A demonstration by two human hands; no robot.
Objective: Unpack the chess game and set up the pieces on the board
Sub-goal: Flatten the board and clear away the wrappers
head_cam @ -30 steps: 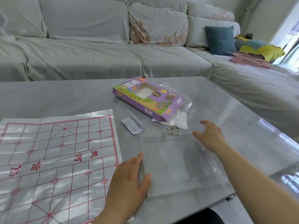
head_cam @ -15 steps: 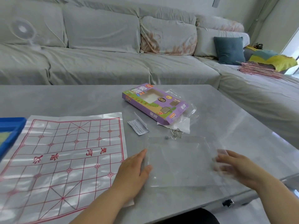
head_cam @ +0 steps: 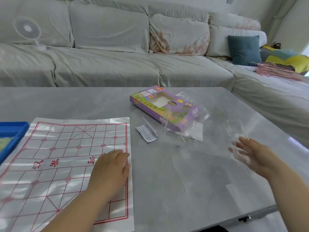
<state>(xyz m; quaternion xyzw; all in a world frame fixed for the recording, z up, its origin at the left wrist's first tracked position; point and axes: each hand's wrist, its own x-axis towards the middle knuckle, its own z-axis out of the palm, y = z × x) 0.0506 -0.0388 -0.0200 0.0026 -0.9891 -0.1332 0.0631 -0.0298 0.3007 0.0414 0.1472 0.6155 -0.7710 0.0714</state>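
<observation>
The Chinese chess board sheet (head_cam: pixel 66 158), glossy white with red lines, lies flat at the front left of the grey table (head_cam: pixel 167 190). My left hand (head_cam: pixel 110 168) rests palm down on the sheet's right edge, fingers straight. The purple game box (head_cam: pixel 160 104) lies beyond it near the table's middle, partly under a clear plastic bag (head_cam: pixel 199 114). My right hand (head_cam: pixel 250 156) hovers blurred at the right with fingers spread. A clear plastic piece (head_cam: pixel 237 131) sits just beyond its fingertips; contact cannot be made out. No chess pieces are in view.
A folded paper slip (head_cam: pixel 147 133) and some small metal clips (head_cam: pixel 189 138) lie between board and box. A blue tray (head_cam: pixel 13 131) pokes in at the left edge. A covered sofa (head_cam: pixel 108 64) with a small fan (head_cam: pixel 28 30) stands behind the table.
My left hand left the clear plastic and moved left onto the board's edge. The right hand swung out to the right, and the clear plastic shifted right with it.
</observation>
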